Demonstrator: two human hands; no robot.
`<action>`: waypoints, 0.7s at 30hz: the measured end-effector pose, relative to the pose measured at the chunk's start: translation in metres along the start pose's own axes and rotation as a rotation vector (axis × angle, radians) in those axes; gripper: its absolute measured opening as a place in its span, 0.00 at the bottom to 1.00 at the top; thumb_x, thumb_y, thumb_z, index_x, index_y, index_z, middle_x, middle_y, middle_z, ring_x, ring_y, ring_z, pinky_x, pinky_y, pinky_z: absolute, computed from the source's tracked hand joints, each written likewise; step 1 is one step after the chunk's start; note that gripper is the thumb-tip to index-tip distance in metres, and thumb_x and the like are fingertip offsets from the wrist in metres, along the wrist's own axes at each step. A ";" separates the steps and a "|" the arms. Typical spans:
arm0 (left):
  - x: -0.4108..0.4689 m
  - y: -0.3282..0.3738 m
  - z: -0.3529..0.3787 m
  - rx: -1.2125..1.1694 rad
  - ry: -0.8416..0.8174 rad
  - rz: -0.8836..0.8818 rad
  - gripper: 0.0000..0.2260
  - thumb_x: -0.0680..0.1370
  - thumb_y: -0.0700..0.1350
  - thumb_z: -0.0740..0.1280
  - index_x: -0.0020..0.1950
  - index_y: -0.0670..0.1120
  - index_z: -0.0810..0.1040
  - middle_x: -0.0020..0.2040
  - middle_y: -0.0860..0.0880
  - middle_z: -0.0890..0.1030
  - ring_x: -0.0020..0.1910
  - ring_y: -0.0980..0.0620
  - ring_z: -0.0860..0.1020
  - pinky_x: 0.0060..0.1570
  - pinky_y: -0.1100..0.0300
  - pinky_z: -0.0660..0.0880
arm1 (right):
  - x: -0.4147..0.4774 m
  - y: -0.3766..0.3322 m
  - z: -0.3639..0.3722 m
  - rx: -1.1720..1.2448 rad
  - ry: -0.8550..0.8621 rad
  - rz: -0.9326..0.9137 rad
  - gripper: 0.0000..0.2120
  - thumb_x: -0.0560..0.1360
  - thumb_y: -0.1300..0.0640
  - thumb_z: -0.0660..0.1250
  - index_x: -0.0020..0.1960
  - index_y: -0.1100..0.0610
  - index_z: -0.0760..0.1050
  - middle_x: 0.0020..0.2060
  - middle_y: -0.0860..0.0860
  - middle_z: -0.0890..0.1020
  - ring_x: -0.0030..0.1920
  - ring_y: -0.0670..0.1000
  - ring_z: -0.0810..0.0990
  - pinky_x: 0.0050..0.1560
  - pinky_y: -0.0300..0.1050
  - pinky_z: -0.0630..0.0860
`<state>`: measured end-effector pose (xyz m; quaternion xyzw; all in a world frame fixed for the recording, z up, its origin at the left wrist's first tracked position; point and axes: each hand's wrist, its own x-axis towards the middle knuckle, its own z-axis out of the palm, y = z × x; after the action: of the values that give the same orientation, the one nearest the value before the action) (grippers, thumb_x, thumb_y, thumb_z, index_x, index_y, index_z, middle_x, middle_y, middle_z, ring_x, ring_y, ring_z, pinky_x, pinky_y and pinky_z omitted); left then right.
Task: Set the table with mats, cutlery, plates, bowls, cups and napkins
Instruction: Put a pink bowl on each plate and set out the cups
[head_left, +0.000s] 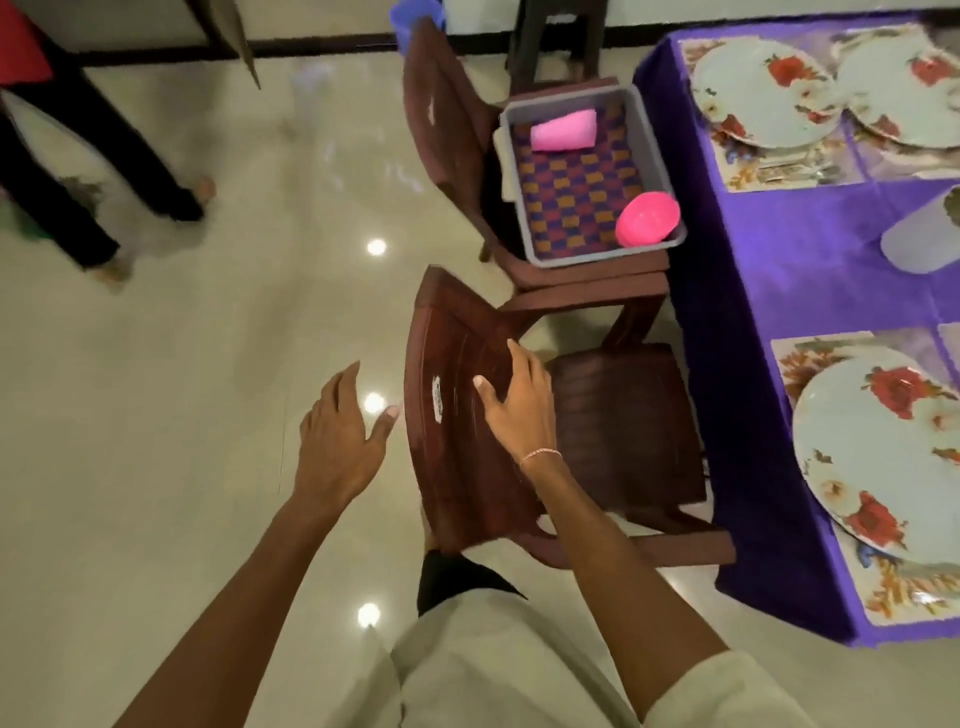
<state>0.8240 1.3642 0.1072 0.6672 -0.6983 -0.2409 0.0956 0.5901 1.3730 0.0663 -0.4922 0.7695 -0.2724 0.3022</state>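
My right hand (519, 400) lies flat on the backrest of a brown plastic chair (623, 431) pushed up to the purple-clothed table (800, 244). My left hand (343, 441) hovers open just left of the backrest, holding nothing. Floral plates sit on floral mats: one near me (883, 457) and two at the far end (763, 88). A pale cup (922, 239) lies on the cloth between them. On a second chair stands a grey tub (652, 140) with a pink cup (563, 130) lying inside and a pink bowl (647, 218) at its near corner.
The second brown chair (447, 130) stands beyond the first, against the table's edge. A person's legs (104, 156) stand on the glossy tiled floor at the left. A blue bucket (415, 21) and a dark stool sit by the far wall.
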 end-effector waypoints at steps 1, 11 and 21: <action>0.015 -0.002 -0.007 0.002 -0.011 0.028 0.33 0.83 0.59 0.62 0.83 0.47 0.56 0.80 0.42 0.64 0.78 0.39 0.65 0.75 0.38 0.62 | 0.004 -0.007 0.003 0.009 0.018 0.020 0.33 0.80 0.44 0.67 0.80 0.54 0.61 0.77 0.54 0.66 0.76 0.57 0.65 0.75 0.58 0.67; 0.185 0.033 -0.012 -0.002 -0.216 0.350 0.30 0.84 0.56 0.63 0.81 0.45 0.58 0.78 0.41 0.64 0.75 0.38 0.67 0.71 0.37 0.66 | 0.055 -0.049 0.016 0.041 0.266 0.226 0.31 0.81 0.45 0.67 0.79 0.56 0.63 0.74 0.55 0.70 0.73 0.57 0.67 0.73 0.57 0.68; 0.361 0.056 -0.046 -0.064 -0.230 0.805 0.28 0.81 0.47 0.68 0.79 0.43 0.64 0.79 0.40 0.62 0.75 0.38 0.65 0.71 0.39 0.67 | 0.144 -0.105 0.037 0.078 0.594 0.518 0.32 0.80 0.45 0.68 0.79 0.54 0.63 0.78 0.52 0.63 0.76 0.53 0.64 0.75 0.53 0.68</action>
<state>0.7624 1.0013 0.1056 0.3067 -0.9016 -0.2786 0.1242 0.6312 1.1970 0.0886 -0.1695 0.9112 -0.3469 0.1435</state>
